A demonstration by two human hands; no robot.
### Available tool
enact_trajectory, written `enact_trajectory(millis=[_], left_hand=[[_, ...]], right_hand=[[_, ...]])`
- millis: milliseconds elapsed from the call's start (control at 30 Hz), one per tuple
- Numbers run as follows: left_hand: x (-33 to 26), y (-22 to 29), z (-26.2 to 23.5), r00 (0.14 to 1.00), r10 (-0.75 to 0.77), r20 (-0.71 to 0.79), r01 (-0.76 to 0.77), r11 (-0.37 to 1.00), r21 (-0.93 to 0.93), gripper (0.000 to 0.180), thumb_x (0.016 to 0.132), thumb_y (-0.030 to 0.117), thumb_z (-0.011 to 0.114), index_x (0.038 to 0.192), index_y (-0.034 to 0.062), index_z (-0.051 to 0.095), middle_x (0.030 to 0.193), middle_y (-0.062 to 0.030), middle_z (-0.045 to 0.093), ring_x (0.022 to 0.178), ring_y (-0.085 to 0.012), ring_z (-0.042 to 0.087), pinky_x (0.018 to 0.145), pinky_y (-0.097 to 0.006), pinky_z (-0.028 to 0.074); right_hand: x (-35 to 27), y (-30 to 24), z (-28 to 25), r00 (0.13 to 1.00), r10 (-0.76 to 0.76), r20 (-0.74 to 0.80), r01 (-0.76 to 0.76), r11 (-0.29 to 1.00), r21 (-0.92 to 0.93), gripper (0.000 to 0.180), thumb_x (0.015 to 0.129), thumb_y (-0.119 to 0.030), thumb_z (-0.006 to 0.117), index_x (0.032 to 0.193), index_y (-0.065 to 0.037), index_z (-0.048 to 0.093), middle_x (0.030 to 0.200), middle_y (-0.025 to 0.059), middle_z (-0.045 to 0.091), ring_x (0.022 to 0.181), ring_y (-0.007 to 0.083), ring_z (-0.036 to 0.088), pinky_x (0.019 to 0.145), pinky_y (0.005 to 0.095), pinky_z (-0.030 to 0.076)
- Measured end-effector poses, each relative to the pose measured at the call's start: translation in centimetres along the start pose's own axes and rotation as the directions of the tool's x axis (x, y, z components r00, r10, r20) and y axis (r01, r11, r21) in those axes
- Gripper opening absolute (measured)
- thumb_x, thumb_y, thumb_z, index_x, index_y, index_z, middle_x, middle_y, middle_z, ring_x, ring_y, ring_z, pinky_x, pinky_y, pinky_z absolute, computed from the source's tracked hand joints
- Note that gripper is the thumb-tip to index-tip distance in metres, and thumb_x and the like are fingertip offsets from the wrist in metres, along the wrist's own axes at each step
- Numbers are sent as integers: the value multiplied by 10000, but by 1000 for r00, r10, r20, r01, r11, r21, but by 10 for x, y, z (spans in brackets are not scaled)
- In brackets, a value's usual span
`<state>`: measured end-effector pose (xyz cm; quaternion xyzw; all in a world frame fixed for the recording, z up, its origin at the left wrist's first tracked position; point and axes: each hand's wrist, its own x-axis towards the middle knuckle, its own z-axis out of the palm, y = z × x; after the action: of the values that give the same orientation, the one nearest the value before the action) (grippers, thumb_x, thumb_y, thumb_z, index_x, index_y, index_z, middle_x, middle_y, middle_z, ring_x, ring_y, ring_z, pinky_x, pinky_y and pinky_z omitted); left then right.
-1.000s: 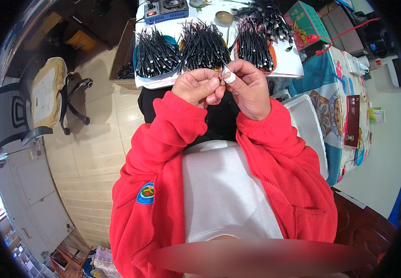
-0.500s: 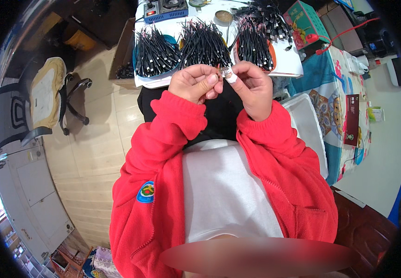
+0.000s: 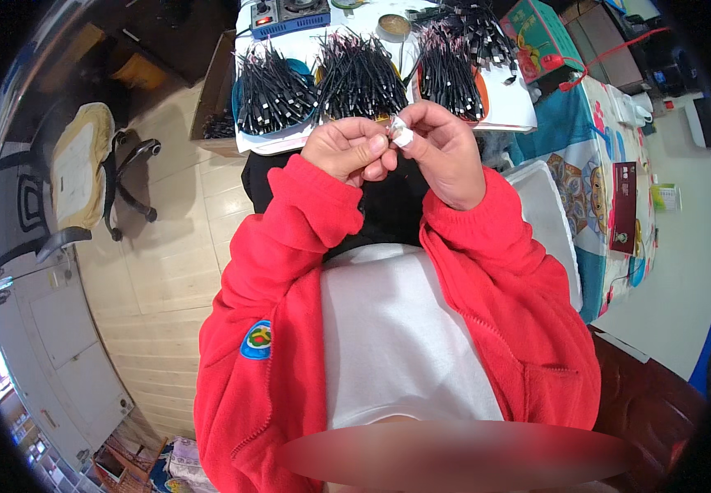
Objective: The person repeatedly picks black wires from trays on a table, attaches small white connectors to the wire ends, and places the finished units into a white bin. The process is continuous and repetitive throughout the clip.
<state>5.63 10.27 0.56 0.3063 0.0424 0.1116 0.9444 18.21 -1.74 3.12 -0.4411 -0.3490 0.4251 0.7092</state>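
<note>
In front of my body, near the table's front edge, my two hands meet at the fingertips. My left hand [image 3: 349, 151] is closed in a pinch, thumb against the bent forefinger. Facing it, my right hand [image 3: 444, 154] pinches too, with a white wrapping [image 3: 402, 135] around its thumb tip. Something tiny and pale sits between the fingertips, too small to name. Just beyond stand bundles of short black cables with light plug ends: a left bundle [image 3: 273, 92], a middle bundle [image 3: 360, 80] and a right bundle [image 3: 450, 80].
More black cables [image 3: 478, 37] lie at the table's back right, near a round tin [image 3: 394, 27]. A blue device [image 3: 291, 20] with a red switch stands back left. Left of the table is a cardboard box [image 3: 216, 99]; at right, a white foam box [image 3: 548, 214].
My fingertips have shifted slightly and drawn closer together. The reddish wire seen between them before is no longer distinct. The view has moved a little.
</note>
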Motion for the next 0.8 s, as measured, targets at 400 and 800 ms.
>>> enact_trajectory(millis=[400,800], left_hand=[[-3,1,1,999,48,-25,-38,953,302,88,882,23,572,959,-21,575,826,-143,654,637,-112,559,581,-209,453],[0,-2,-4,948,309,70,-245,571,783,142,849,-36,588,974,-53,653,794,-128,675,592,-84,547,538,-195,443]], right_hand=[[-4,9,-2,995,101,2,-99,979,179,145,876,-76,604,979,15,558,869,48,600,761,113,582,689,234,475],[7,19,-11,916,369,157,-396,767,505,191,883,-90,549,1054,-48,473,939,41,550,776,115,510,668,244,415]])
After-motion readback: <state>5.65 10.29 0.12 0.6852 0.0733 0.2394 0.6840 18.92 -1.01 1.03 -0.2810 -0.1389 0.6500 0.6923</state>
